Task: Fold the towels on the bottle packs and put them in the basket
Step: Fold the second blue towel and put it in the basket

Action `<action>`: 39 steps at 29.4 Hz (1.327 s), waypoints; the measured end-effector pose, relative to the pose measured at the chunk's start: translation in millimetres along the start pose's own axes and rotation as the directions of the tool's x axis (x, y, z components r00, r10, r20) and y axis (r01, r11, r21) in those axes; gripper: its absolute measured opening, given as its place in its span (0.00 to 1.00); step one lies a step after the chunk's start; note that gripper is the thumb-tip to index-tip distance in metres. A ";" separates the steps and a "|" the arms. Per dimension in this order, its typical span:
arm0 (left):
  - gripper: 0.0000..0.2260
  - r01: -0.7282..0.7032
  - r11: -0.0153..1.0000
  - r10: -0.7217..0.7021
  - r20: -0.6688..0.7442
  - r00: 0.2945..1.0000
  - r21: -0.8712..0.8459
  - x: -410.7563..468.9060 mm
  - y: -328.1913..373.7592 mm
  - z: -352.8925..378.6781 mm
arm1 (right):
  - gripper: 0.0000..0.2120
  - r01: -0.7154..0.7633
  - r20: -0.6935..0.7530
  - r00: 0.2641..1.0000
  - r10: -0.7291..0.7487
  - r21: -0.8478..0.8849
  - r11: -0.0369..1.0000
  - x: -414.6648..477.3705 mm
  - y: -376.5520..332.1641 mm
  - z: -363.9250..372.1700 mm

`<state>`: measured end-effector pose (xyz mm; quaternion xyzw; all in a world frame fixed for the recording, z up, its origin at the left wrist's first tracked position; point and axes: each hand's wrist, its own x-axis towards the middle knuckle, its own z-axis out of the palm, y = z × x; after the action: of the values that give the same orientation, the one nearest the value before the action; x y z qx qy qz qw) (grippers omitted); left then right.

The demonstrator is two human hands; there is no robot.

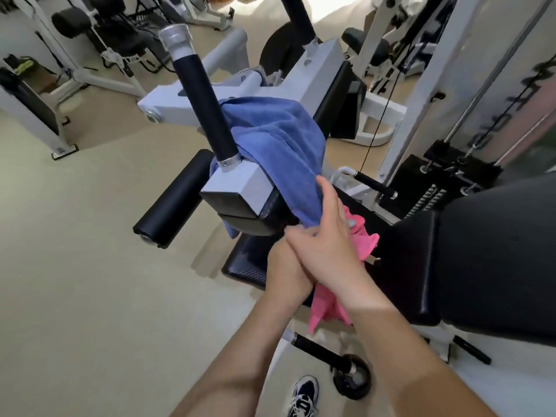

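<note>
Though left hand (pixel 281 266) fingers hidden, two towels: blue towel (pixel 279 139) gripped in right hand (pixel 328 245) fingers, pink towel (pixel 364 236).

Beige floor (pixel 75 281) spreads beneath white-framed gym machines (pixel 313 76) with black pads (pixel 173 197). A weight stack (pixel 445 182) stands at right. Bright light (pixel 337 7), perhaps sunlight, falls across the far end.

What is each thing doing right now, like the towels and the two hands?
blue towel: unfolded, draped over the machine arm.
pink towel: crumpled, bunched under the hands.
right hand: fingers curled round the blue towel's lower end.
left hand: tucked under the right hand, grip hidden.
</note>
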<state>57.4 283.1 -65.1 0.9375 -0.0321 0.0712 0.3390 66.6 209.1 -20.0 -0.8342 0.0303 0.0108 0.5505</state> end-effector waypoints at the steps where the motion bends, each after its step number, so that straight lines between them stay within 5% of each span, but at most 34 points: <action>1: 0.04 0.043 0.998 -0.041 0.067 0.997 -0.034 -4.8 5.6 0.5 | 0.37 0.047 -0.035 0.998 -0.052 -0.119 0.992 1.6 -0.3 1.0; 3: 0.11 0.166 0.983 -0.130 0.326 0.936 -0.084 -26.7 11.4 5.9 | 0.33 0.125 -0.096 0.982 -0.163 -0.318 0.940 4.1 6.2 -1.4; 4: 0.12 0.115 0.992 -0.085 0.378 0.922 -0.056 -39.2 9.1 10.8 | 0.28 0.126 -0.107 0.979 -0.174 -0.354 0.927 4.3 11.5 -3.8; 7: 0.12 -0.083 0.996 0.086 0.642 0.762 -0.035 -76.1 -1.4 15.3 | 0.05 -0.063 -0.073 0.997 0.037 -0.406 0.911 -13.8 49.2 -11.2; 8: 0.15 -0.145 0.988 0.135 0.693 0.708 -0.044 -85.7 -2.4 10.1 | 0.07 -0.150 -0.040 0.988 0.146 -0.409 0.900 -26.2 66.6 -14.1; 10: 0.20 -0.218 0.971 0.235 0.573 0.786 -0.099 -85.6 -5.1 3.5 | 0.11 -0.244 0.171 0.918 0.358 -0.467 0.850 -61.3 96.0 -28.9; 12: 0.24 -0.298 0.947 0.320 0.421 0.849 -0.119 -74.8 -0.7 1.0 | 0.13 -0.183 0.402 0.804 0.439 -0.535 0.825 -93.3 97.0 -55.1; 14: 0.18 -0.408 0.907 0.398 0.535 0.745 -0.106 -68.4 8.6 4.1 | 0.20 -0.238 0.440 0.819 0.367 -0.321 0.917 -109.0 74.2 -85.3; 16: 0.07 -0.314 0.935 0.345 0.632 0.694 -0.165 -77.6 24.0 12.5 | 0.19 -0.233 0.330 0.902 0.279 -0.172 0.957 -118.7 54.3 -115.0; 21: 0.04 0.038 0.887 0.263 0.571 0.778 -0.460 -110.2 71.5 27.4 | 0.08 -0.204 -0.105 0.977 0.185 -0.215 0.955 -173.5 74.5 -172.7; 24: 0.12 0.257 0.837 0.275 0.777 0.566 -0.483 -122.3 102.9 25.1 | 0.05 -0.303 -0.330 0.913 0.240 -0.155 0.940 -225.2 96.2 -207.5; 26: 0.11 0.317 0.794 0.371 0.826 0.425 -0.519 -133.5 120.1 21.8 | 0.02 -0.362 -0.282 0.897 0.339 -0.030 0.932 -268.5 105.9 -229.3; 29: 0.10 0.475 0.701 0.368 0.840 0.398 -0.532 -159.7 142.7 21.4 | 0.09 -0.404 -0.245 0.859 0.450 0.217 0.889 -337.1 110.5 -249.4; 31: 0.09 0.364 0.776 0.375 0.840 0.392 -0.515 -181.6 153.6 25.5 | 0.09 -0.414 -0.396 0.795 0.459 0.200 0.888 -382.4 117.7 -256.3; 33: 0.09 0.012 0.898 0.411 0.849 0.331 -0.440 -206.2 160.6 34.1 | 0.08 -0.527 -0.584 0.705 0.403 -0.052 0.848 -426.9 129.4 -260.4; 35: 0.10 -0.516 0.812 0.463 0.841 0.282 -0.274 -234.0 164.5 45.5 | 0.09 -0.650 -0.658 0.670 0.342 -0.300 0.698 -471.1 133.4 -260.1; 36: 0.10 -0.640 0.736 0.477 0.839 0.261 -0.219 -249.9 170.0 47.6 | 0.08 -0.686 -0.683 0.650 0.332 -0.341 0.642 -493.0 134.2 -258.3; 39: 0.11 -0.477 0.810 0.445 0.887 0.122 -0.341 -297.0 193.9 39.5 | 0.11 -0.763 -0.822 0.511 0.252 -0.298 0.574 -560.9 136.3 -252.5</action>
<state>-252.5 112.4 -18.9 0.7385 -0.5106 -0.3922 0.2005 -505.6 -54.8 -16.9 -0.8482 0.4938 -0.1238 0.1461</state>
